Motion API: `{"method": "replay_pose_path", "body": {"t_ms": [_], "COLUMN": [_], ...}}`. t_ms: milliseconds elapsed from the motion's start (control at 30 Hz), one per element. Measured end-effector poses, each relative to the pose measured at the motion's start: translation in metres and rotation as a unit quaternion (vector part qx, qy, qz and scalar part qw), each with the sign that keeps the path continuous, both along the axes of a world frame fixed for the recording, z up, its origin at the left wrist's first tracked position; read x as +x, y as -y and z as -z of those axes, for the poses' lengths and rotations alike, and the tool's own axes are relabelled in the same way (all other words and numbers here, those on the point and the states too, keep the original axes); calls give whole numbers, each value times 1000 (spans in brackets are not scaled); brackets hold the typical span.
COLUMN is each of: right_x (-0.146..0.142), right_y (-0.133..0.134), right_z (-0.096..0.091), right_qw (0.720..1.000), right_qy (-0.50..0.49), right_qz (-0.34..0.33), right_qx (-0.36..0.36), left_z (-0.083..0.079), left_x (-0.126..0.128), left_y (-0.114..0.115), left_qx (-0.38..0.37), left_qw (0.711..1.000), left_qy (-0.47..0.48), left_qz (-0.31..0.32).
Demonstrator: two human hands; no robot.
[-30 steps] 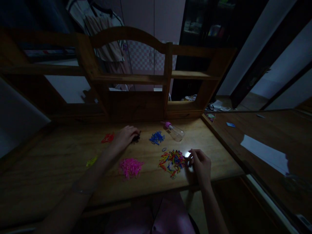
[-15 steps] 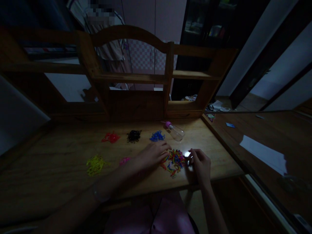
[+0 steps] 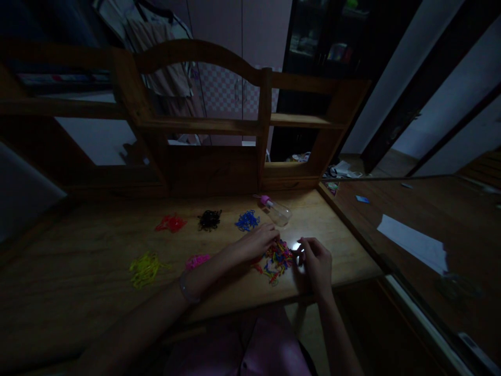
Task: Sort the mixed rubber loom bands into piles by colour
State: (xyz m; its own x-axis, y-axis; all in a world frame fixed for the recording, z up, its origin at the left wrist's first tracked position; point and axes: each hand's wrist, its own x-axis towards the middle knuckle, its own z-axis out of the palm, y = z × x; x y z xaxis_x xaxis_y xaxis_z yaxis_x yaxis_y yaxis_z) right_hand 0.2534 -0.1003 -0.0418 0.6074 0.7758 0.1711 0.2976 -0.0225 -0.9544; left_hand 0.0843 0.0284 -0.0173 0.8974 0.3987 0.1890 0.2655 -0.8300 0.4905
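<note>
White paper (image 3: 410, 243), small blue card (image 3: 362, 199), hanging clothes (image 3: 159, 60)

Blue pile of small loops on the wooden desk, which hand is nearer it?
Left. Your left hand is just on the near side of the blue pile, slightly to its right; your right hand is farther right, beside the multicoloured pile of small loops.

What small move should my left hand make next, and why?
I'd probably pinch just one colour from the mixed pile: your left hand is right at its upper-left edge, and that pile's colours lie jumbled, whereas the red pile, black pile, blue pile and yellow pile each show a single colour.
</note>
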Motion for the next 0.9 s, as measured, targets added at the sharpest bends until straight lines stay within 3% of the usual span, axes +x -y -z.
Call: {"method": "replay_pose_path", "body": {"t_ms": [233,600,900], "right_x": [-2,-1,6], "right_y": [1,2,-1], "right_z": [-2,-1,6], "right_qw": [1000,1000,999], "right_qy": [-10,-4,21], "right_qz": [-5,-6,-20], "right_qx": [4,-2,-19], "left_z": [-2,-26,-31], "left_x": [-8,-24,-24], "left_y": [-1,2,6], "left_qx": [-49,-159,-132], "left_qw": [999,985,990], "left_qy": [10,30,31], "left_qz": [-7,54,29]}}
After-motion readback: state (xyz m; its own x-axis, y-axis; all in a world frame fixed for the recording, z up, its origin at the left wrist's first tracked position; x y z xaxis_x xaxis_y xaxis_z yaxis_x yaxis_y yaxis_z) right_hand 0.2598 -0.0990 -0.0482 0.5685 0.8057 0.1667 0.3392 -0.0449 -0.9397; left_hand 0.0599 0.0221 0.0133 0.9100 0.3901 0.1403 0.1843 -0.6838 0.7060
